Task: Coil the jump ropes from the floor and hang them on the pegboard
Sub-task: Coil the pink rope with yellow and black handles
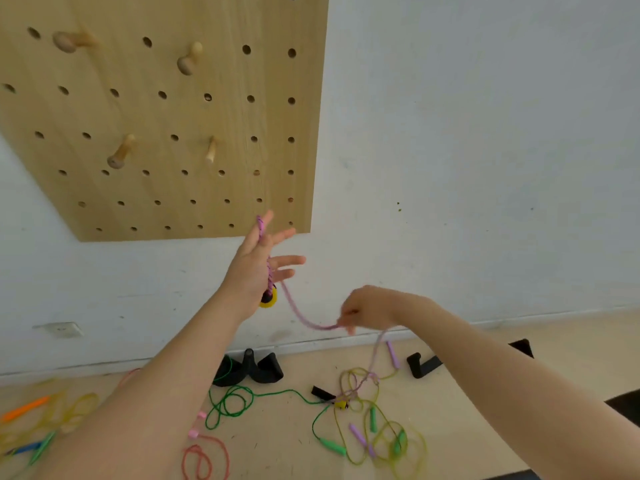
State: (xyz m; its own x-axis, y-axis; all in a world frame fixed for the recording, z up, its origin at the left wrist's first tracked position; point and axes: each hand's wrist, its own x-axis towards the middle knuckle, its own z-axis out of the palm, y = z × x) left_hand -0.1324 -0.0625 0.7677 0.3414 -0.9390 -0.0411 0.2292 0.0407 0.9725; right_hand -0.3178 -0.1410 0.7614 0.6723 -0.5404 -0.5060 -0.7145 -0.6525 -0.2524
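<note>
A pink braided jump rope (300, 318) runs over my raised left hand (258, 263), whose fingers are spread; its yellow-and-black handle end (268, 298) hangs at my palm's heel. My right hand (367, 308) pinches the same rope lower down, and the rest trails to the floor tangle (360, 384). The wooden pegboard (166, 109) with several wooden pegs (119, 154) hangs on the wall just above my left hand. No rope hangs on the pegs in view.
Loose ropes lie on the floor: a green one (230, 401), a red one (204, 460), yellow-green ones (391, 441), and yellow, orange and blue ones at the left (38, 420). Black objects (247, 370) (424, 365) sit by the wall base.
</note>
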